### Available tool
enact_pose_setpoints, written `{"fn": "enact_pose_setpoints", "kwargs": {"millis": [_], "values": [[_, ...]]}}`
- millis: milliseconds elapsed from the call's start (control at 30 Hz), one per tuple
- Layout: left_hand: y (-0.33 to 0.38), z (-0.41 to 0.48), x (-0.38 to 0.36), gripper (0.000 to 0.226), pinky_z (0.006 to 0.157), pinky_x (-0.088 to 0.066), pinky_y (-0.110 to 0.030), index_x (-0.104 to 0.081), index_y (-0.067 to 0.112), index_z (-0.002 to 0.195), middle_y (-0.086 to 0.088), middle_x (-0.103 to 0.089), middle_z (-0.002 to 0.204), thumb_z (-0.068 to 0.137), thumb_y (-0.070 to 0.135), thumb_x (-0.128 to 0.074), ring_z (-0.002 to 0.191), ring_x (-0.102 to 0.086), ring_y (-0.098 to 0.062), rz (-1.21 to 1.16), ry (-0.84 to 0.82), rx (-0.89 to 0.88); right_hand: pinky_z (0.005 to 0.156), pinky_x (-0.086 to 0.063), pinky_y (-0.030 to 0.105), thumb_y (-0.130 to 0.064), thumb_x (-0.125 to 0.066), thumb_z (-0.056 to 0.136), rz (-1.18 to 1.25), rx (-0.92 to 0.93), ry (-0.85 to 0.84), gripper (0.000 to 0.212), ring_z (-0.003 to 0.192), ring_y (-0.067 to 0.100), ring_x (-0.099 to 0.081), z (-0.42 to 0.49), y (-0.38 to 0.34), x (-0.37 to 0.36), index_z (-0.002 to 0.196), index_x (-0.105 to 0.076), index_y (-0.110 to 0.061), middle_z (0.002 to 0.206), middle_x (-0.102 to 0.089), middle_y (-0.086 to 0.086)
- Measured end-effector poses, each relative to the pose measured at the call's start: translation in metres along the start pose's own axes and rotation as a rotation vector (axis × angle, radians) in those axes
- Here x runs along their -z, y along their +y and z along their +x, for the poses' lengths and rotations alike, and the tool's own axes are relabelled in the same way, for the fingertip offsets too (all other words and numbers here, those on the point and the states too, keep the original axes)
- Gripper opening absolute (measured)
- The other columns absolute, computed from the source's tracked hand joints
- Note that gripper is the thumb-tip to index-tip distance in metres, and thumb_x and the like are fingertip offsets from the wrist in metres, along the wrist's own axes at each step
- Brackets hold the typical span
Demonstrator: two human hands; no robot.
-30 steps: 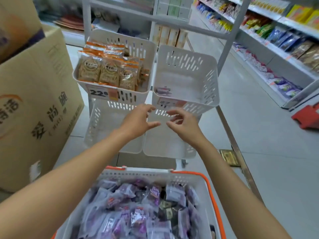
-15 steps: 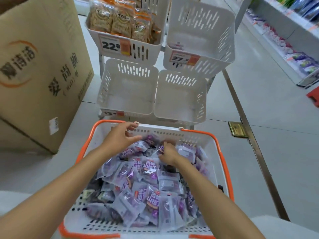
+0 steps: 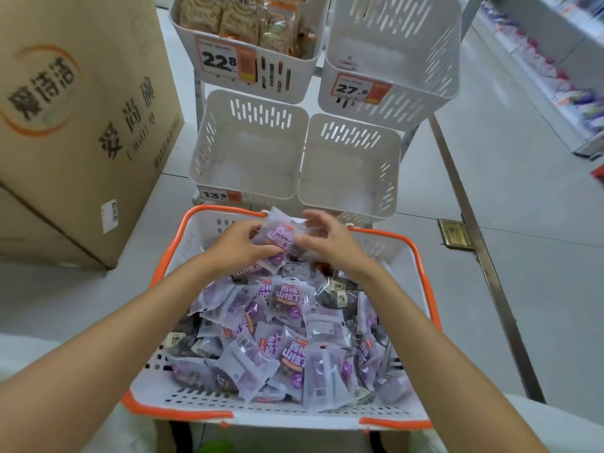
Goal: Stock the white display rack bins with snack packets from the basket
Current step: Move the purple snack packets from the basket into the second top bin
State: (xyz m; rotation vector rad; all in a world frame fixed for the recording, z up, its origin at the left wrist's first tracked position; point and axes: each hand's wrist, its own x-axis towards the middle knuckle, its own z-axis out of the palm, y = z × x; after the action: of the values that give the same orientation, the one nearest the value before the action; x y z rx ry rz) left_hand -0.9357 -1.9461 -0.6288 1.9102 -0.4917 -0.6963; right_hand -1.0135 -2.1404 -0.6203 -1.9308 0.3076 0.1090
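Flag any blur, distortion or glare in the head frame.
Head view: wide-angle bending bows the floor strip and carton; motion blur smears the right-side shelves and softens the packet pinched by left hand and right hand; light flat, shadows faint; the 22.8 price label reads clearly.
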Motion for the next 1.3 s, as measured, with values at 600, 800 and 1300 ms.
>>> {"fn": "enact_pose_setpoints", "kwargs": {"millis": [600, 800, 1300], "values": [[0.06, 0.04, 0.02, 0.075, 0.099, -0.054, -0.041, -0.045, 0.017, 0.133, -0.007, -0.066, 0.124, 0.073, 0.039, -0.084, 0.111, -0.067, -0.019, -0.32, -0.215, 0.063, 0.075, -0.054, 0.019, -0.015, -0.08, 0.08, -0.2, 0.158, 0.028, 0.062, 0.102, 0.02, -0.064, 0.033, -0.087, 0.05, 0.134, -0.049, -0.021, 0.125, -0.049, -0.001], [0.131, 0.11, 0.053, 0.076, 0.096, -0.054, -0.03, -0.042, 0.018, 0.138, -0.001, -0.064, 0.124, 0.075, 0.006, -0.084, 0.113, -0.063, -0.012, -0.116, -0.138, -0.212, 0.073, -0.057, 0.025, -0.02, -0.08, 0.081, -0.133, 0.126, -0.134, 0.086, 0.11, 0.019, -0.063, 0.077, -0.156, 0.115, 0.151, -0.031, -0.032, 0.139, -0.049, 0.002], [0.207, 0.291, 0.086, 0.144, 0.116, -0.033, -0.049, -0.007, 0.032, 0.154, 0.003, -0.026, 0.157, 0.04, 0.094, -0.069, 0.143, -0.03, -0.021, 0.527, 0.098, -0.355, 0.089, -0.033, 0.017, -0.015, -0.076, 0.083, -0.534, 0.226, 0.449, 0.047, 0.121, 0.022, -0.053, 0.265, -0.163, 0.237, 0.127, -0.061, -0.014, 0.134, -0.054, 0.009]]}}
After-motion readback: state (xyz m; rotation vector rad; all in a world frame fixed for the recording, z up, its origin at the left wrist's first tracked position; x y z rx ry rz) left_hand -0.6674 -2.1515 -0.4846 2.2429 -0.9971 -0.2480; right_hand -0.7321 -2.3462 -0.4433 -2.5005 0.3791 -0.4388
